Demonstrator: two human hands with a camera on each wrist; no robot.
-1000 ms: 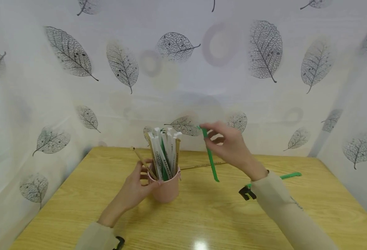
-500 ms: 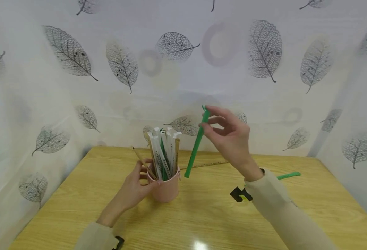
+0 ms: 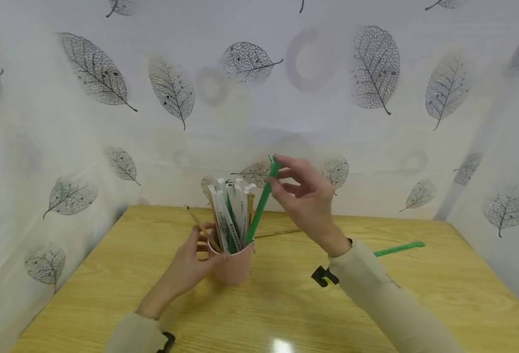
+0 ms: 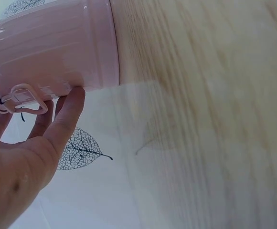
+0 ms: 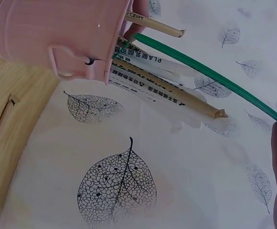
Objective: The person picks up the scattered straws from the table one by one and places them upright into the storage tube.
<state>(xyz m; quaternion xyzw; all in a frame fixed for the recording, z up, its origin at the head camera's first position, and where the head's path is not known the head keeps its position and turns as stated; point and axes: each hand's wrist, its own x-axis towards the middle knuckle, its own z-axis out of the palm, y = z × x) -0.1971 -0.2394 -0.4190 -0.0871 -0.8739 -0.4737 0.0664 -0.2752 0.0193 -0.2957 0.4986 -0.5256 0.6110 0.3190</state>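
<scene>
A small pink metal pail [image 3: 232,270] stands on the wooden table, packed with paper-wrapped white straws [image 3: 221,208], brown ones and a green one. My left hand [image 3: 188,264] holds the pail at its left side, thumb at the front rim; in the left wrist view its fingers touch the wall beside a wire handle [image 4: 29,98]. One brown straw [image 3: 201,224] leans out over that hand. My right hand [image 3: 305,198] pinches a green wrapped straw [image 3: 259,208] near its top. The straw slants down, its lower end at the pail's right rim, as the right wrist view also shows.
Behind the pail, a brown wrapped straw [image 3: 279,233] lies on the table [image 3: 286,294]. Another green straw [image 3: 401,249] lies at the right, partly hidden by my right sleeve [image 3: 374,279]. A leaf-patterned cloth [image 3: 250,113] encloses the back and sides.
My right hand has risen, then come left and slightly down, swinging the green straw's lower end leftward to the pail's rim. The left hand and pail have stayed put.
</scene>
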